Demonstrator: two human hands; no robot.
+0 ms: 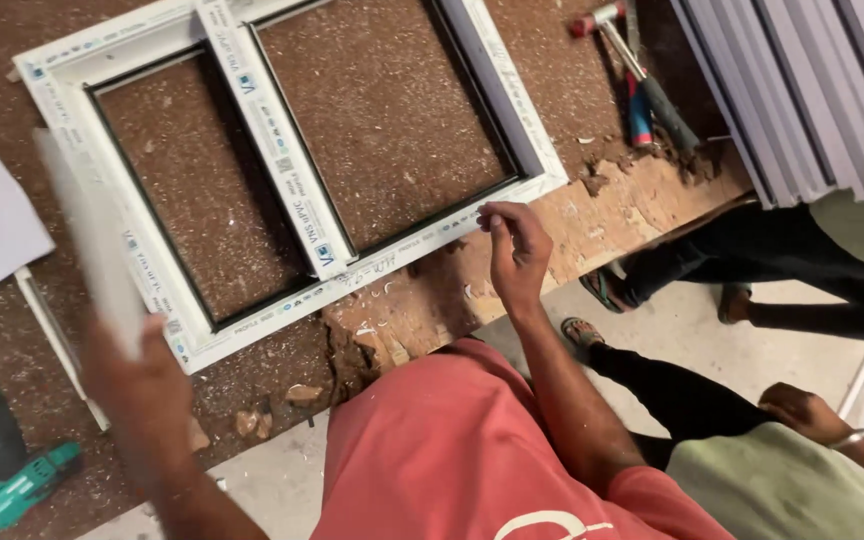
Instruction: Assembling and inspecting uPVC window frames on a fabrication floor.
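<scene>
Left hand [142, 385] grips flat white strip [92, 240] — blurred.

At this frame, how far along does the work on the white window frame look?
Done: the white window frame lies assembled on the worn table, centre bar in. In hand: the left hand holds a blurred white strip; the right hand pinches at the frame's near edge. Left: both openings are empty, no panes fitted.

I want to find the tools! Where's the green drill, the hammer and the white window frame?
green drill [2, 480], head view, on its teal body.
hammer [642, 85], head view, on its handle.
white window frame [282, 150], head view, on the middle bar.
</scene>
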